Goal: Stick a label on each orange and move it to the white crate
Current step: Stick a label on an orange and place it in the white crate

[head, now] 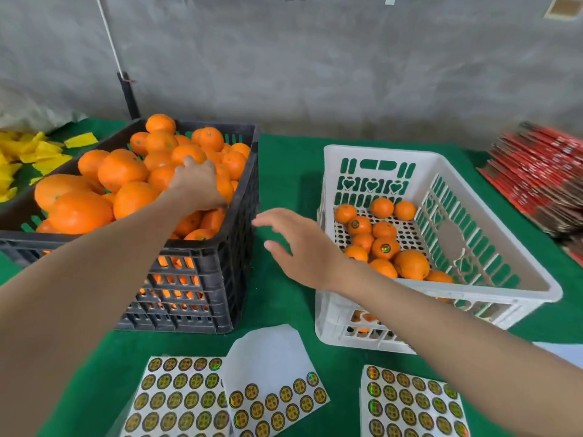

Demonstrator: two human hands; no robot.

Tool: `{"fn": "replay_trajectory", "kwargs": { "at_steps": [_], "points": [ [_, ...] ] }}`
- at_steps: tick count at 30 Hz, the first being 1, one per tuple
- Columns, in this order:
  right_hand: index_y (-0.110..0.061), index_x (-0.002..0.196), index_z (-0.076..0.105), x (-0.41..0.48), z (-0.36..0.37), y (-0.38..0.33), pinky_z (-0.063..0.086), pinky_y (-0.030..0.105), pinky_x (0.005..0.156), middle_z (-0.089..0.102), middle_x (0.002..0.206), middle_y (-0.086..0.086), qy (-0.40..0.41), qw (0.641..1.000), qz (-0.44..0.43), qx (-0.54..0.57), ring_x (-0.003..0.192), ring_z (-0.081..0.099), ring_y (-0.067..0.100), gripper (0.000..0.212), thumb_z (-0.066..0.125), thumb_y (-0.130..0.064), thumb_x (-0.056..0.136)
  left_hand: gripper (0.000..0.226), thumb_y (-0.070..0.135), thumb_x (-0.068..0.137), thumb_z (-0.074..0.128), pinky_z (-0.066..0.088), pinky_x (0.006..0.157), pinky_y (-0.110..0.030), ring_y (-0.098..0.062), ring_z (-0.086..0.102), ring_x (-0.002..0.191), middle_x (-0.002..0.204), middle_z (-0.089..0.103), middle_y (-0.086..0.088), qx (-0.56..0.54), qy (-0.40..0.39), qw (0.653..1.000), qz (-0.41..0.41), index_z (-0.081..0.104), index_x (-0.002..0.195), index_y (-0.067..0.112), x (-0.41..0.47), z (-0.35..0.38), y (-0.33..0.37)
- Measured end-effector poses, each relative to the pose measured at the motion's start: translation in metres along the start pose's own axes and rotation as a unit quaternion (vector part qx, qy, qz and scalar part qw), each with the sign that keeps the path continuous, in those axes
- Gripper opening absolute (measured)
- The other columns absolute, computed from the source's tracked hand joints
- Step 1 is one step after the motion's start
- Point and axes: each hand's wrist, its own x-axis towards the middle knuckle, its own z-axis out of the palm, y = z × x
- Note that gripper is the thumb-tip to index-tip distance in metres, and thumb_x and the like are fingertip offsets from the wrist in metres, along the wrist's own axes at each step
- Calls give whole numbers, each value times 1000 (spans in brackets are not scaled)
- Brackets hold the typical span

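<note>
A black crate point(239, 247) on the left is heaped with unlabelled oranges point(121, 171). My left hand point(197, 182) reaches into it with fingers curled down over an orange point(226, 190) near the crate's right wall. A white crate point(492, 234) on the right holds several oranges point(411, 263), some showing round labels point(385, 248). My right hand point(298, 247) hovers between the two crates, fingers spread, holding nothing. Label sheets point(179, 395) lie at the near edge, one point(277, 395) partly used, another point(410, 402) to the right.
Green cloth point(284, 171) covers the table. Yellow paper scraps point(34, 152) lie at the far left. A stack of red flat cartons point(542, 181) sits at the far right. A grey wall runs behind, with a black post point(128, 96) against it.
</note>
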Motion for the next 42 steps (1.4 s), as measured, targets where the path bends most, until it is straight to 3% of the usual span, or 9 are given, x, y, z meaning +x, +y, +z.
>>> {"fn": "replay_trajectory", "kwargs": {
  "at_steps": [8,12,15,18,24,30,35,38,42],
  "points": [
    [-12,150,15,-39,101,34,16,35,116,18,157,7,-348,919,181,-39,144,15,21,66,48,-11,92,78,29,67,85,40,80,-28,-21,49,106,113,50,-4,-455,215,863,-51,42,130,12,-21,-17,-22],
    [-16,148,22,-45,136,39,10,41,117,36,149,11,-386,899,195,-71,139,28,27,73,60,-23,86,85,28,63,88,49,87,-30,-17,58,107,119,57,1,-562,164,811,2,47,135,13,-71,-43,-15],
    [-15,92,59,-48,144,35,41,42,93,61,97,12,-353,911,203,-59,93,53,29,15,55,-8,80,73,38,44,91,55,84,-40,-22,67,98,105,69,-1,-592,47,803,58,63,110,20,-120,-45,-4],
    [-14,60,34,-40,121,28,27,31,55,41,68,9,-333,926,175,-16,63,36,21,27,49,-4,81,68,37,37,88,51,90,-35,-21,66,101,104,70,-1,-613,-54,782,94,64,99,22,-153,-25,6],
    [3,105,56,-21,45,9,45,27,70,61,97,16,-335,931,137,50,80,54,18,19,55,-11,91,86,49,41,82,43,100,-38,-28,63,107,110,70,-14,-615,-259,737,102,65,113,5,-183,28,-1],
    [-5,83,56,-22,14,11,35,15,57,54,75,1,-288,950,123,19,66,45,9,8,52,-1,88,110,57,32,92,45,102,-40,-27,59,119,126,65,-8,-670,-381,635,46,57,126,13,-188,57,-21],
    [-13,124,51,-37,20,10,41,25,91,55,118,3,-179,972,139,58,104,50,12,39,65,-15,87,106,42,28,97,58,71,-34,-29,70,93,106,72,-15,-722,-388,572,-31,56,121,10,-194,66,-10],
    [-13,99,63,-58,33,2,32,25,94,50,111,1,-10,996,86,1,109,43,13,17,67,-14,83,109,43,25,97,58,67,-33,-28,71,88,102,73,-15,-730,-357,580,-56,56,120,10,-192,67,-6],
    [-18,88,71,-73,48,-8,38,27,78,57,90,-4,-63,991,117,-9,85,50,11,16,68,-32,81,110,43,27,96,59,71,-38,-32,70,93,109,70,-20,-741,-349,569,-69,54,123,9,-187,68,-8]
  ]
}}
